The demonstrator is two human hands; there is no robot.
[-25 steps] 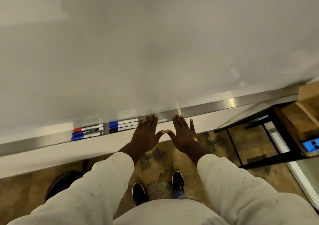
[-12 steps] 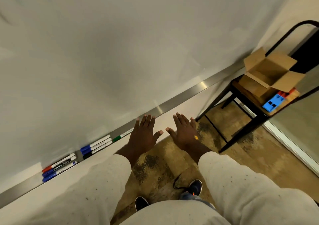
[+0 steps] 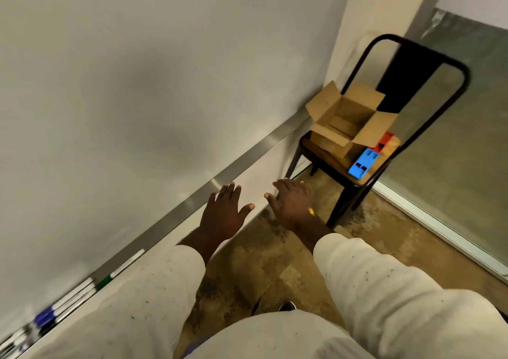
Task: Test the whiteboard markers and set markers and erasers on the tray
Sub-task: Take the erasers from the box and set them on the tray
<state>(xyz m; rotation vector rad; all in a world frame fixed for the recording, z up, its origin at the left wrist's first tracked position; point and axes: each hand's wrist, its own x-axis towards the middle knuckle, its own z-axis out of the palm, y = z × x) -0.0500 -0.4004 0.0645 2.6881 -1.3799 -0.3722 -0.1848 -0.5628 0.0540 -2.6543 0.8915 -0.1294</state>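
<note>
A white whiteboard (image 3: pixel 154 91) fills the left of the view, with a metal tray (image 3: pixel 242 163) running along its lower edge. Several markers lie on the tray at the lower left: a green-capped marker (image 3: pixel 121 270) and blue-capped markers (image 3: pixel 63 306), blurred. My left hand (image 3: pixel 224 213) is held flat with straight fingers over the tray, holding nothing. My right hand (image 3: pixel 291 203) is held flat beside it, also holding nothing. A blue eraser (image 3: pixel 362 163) and a red eraser (image 3: pixel 383 141) lie on the chair seat at the right.
A black metal chair (image 3: pixel 357 193) stands in the corner at the right and carries an open cardboard box (image 3: pixel 349 119). A glass panel (image 3: pixel 453 152) with a white floor frame runs along the right. The floor is brown and mottled.
The view has swung to the right: the markers slid to the lower left and the chair with the box and erasers came fully into view. Both hands stay flat and hold nothing.
</note>
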